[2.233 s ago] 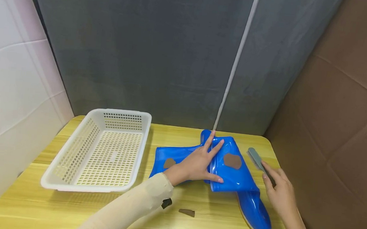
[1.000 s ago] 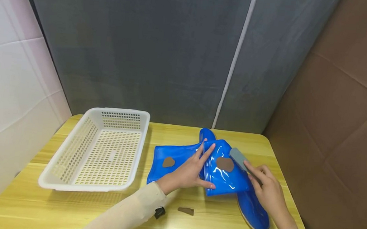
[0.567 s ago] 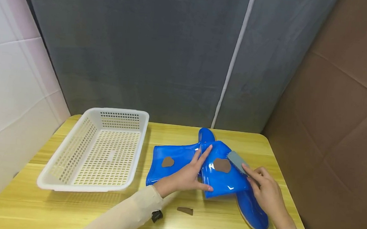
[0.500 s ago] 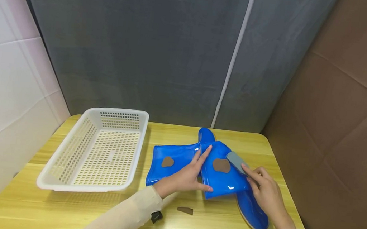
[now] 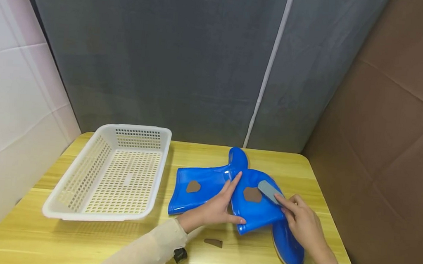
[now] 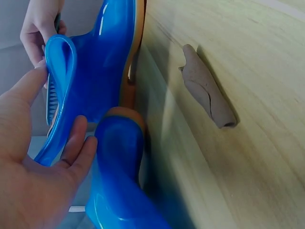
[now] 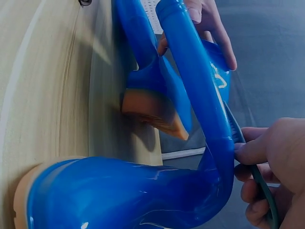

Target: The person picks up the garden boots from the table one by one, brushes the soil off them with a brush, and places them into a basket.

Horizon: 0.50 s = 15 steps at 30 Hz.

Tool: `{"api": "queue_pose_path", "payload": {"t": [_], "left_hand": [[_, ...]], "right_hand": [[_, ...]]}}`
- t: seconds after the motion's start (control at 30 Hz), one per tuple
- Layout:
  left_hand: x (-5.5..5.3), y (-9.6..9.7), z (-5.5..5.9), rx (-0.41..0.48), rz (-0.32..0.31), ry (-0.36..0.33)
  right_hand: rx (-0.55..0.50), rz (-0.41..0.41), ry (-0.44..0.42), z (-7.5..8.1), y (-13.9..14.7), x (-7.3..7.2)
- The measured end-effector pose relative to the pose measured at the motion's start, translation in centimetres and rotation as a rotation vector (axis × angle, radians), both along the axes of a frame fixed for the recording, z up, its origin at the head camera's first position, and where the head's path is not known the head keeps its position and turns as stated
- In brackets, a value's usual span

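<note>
A blue rain boot (image 5: 259,213) bends at the ankle, its shaft lying toward the left and bearing a brown patch (image 5: 253,194). My left hand (image 5: 217,209) grips this shaft at its opening, thumb at the near side of the rim and fingers toward the far side. In my right hand (image 5: 306,224) is a brush (image 5: 268,191) with a grey head, its bristles turned down against the shaft beside the patch. The brush's dark handle (image 7: 265,193) shows in the right wrist view. Behind lies a second blue boot (image 5: 207,185), also with a brown patch (image 5: 193,186).
A white perforated plastic basket (image 5: 164,165) stands on the left of the wooden table (image 5: 142,251). A small curled brown piece (image 5: 213,243) lies near the front. A grey wall (image 5: 164,62) closes off the back, and a brown one (image 5: 389,142) the right.
My right hand has brought the brush left from beside the boot onto its shaft, near the patch. The held shaft has shifted slightly toward me and tilted; my left hand keeps its grip.
</note>
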<state>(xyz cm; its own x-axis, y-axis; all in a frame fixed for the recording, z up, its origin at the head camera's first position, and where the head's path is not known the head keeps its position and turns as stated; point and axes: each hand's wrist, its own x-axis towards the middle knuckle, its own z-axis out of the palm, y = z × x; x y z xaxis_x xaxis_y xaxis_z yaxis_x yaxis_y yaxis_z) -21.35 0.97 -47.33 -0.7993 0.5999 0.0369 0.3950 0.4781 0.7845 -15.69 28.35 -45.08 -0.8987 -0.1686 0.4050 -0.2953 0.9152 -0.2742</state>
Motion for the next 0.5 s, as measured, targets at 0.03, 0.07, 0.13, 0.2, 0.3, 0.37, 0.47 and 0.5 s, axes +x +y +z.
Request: {"api": "queue_pose_path", "payload": {"t": [0.03,0.07,0.13,0.2,0.3,0.37,0.47,0.5], "left_hand": [[0.02,0.02,-0.05,0.005,0.002,-0.004],[0.01,0.04,-0.13,0.011,0.003,-0.006],[0.01,0.07,-0.23,0.025,0.002,-0.013],[0.04,0.1,-0.3,0.038,0.003,-0.029],[0.11,0.13,-0.39,0.052,0.008,-0.049],[0.14,0.14,-0.47,0.056,0.013,-0.057],[0.23,0.18,-0.6,0.059,0.021,-0.064],[0.25,0.19,-0.64,0.06,0.023,-0.067]], "right_hand": [[0.002,-0.003,-0.004,0.04,-0.01,0.0],[0.005,-0.005,-0.01,0.07,-0.01,-0.01],[0.009,-0.01,-0.021,0.13,-0.02,0.0],[0.011,-0.014,-0.034,0.18,-0.01,0.02],[0.014,-0.015,-0.048,0.26,0.0,0.02],[0.015,-0.015,-0.055,0.29,0.03,0.0],[0.011,-0.012,-0.064,0.31,0.08,-0.02],[0.01,-0.011,-0.067,0.32,0.09,-0.02]]}}
